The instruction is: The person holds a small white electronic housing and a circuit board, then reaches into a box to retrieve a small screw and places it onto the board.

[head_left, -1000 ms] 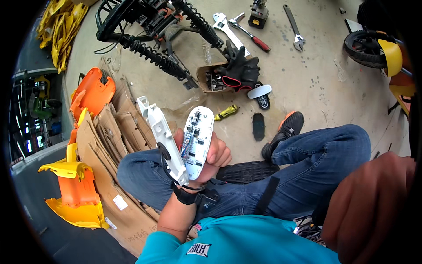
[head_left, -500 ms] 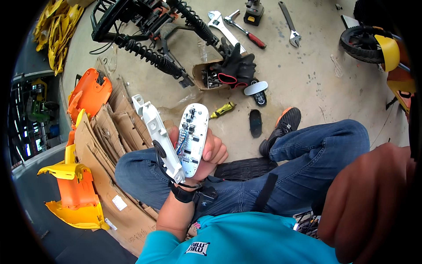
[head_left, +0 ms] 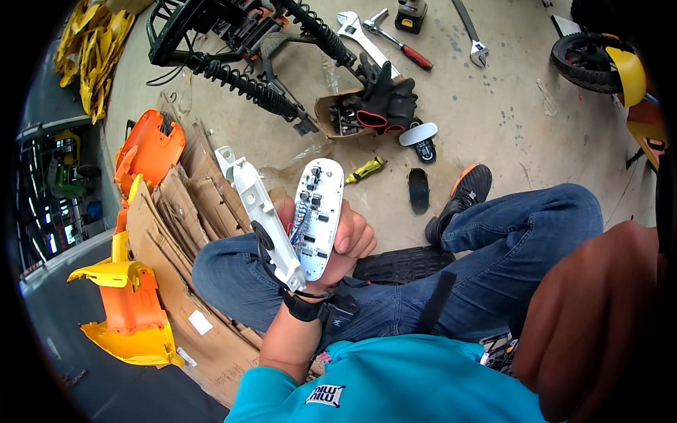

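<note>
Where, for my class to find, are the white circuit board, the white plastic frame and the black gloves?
White circuit board [head_left: 321, 221]: head view, middle of its component side.
White plastic frame [head_left: 261, 218]: head view, midway along its length.
Black gloves [head_left: 388, 99]: head view, dark middle of the bundle.

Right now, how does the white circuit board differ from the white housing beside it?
The circuit board is a flat oval; the housing looks longer and more angular. The circuit board carries small black components; the housing shows a round black part. Both are in the left hand.
</note>
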Action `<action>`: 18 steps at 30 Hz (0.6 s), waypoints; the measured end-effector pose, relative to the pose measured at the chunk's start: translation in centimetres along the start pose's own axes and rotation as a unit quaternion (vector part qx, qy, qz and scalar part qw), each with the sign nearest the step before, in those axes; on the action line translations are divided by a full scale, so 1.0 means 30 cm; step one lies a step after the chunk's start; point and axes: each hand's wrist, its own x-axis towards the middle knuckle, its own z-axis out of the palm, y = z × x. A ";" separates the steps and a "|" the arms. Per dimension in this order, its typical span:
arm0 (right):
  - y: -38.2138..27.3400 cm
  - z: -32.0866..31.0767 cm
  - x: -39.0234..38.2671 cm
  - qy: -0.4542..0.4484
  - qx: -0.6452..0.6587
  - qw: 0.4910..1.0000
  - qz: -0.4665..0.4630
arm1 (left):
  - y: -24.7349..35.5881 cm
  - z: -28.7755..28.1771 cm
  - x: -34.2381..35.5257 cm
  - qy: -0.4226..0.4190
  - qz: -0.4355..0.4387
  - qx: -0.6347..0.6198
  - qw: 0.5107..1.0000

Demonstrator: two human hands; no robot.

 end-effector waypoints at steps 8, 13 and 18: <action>0.017 -0.004 -0.027 -0.005 0.025 1.000 -0.009 | 0.005 -0.002 -0.002 -0.002 0.001 0.002 1.000; 0.044 -0.005 -0.010 0.000 0.022 1.000 -0.020 | 0.011 -0.004 0.003 0.003 -0.005 0.005 1.000; 0.057 0.005 -0.010 0.006 0.016 1.000 -0.026 | 0.014 0.001 0.011 -0.007 -0.007 -0.005 1.000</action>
